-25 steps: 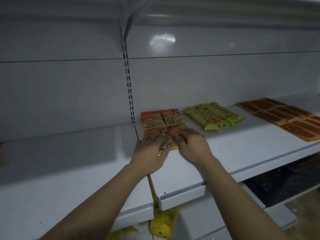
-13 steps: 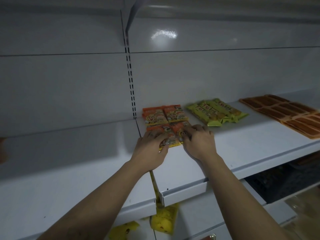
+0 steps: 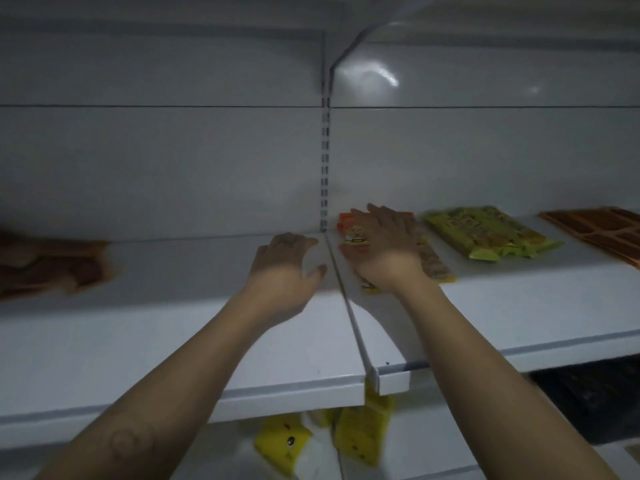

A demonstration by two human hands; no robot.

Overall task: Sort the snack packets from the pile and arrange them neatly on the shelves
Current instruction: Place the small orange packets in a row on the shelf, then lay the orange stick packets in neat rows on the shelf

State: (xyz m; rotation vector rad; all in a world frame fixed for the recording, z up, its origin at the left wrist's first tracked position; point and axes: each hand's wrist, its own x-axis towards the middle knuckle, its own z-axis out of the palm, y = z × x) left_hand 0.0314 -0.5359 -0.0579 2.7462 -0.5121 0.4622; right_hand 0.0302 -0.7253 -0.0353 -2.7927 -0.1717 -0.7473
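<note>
**Hand positions at the orange packet group: change from previous state**

The left hand point(image 3: 284, 268) had left the orange printed foil snack packets point(image 3: 354, 233). It now rested on the left white metal shelf panel point(image 3: 138, 341), just beside the seam between the two panels. Its fingers were loosely bent with the thumb spread apart, and they held nothing. Half a second before, this hand lay on the front row of the same packets.

The right hand point(image 3: 384, 244) had moved further back and now lay flat across the orange packets. Its fingers were straight, close together and pointed at the rear wall. Whether they pressed down cannot be told, as the frame was blurred. The packets remained on the right white metal shelf panel point(image 3: 519, 306), at its left end, next to the slotted steel upright point(image 3: 324, 168).

The green flat snack packets point(image 3: 485, 237) lay unchanged just right of the orange group. The brown flat ribbed packets point(image 3: 602, 233) lay further right.

The view had swung left. Blurred brown-orange packets point(image 3: 48, 268) now appeared at the far left of the left panel. Yellow printed packets point(image 3: 287, 441) showed below the shelf edge.
</note>
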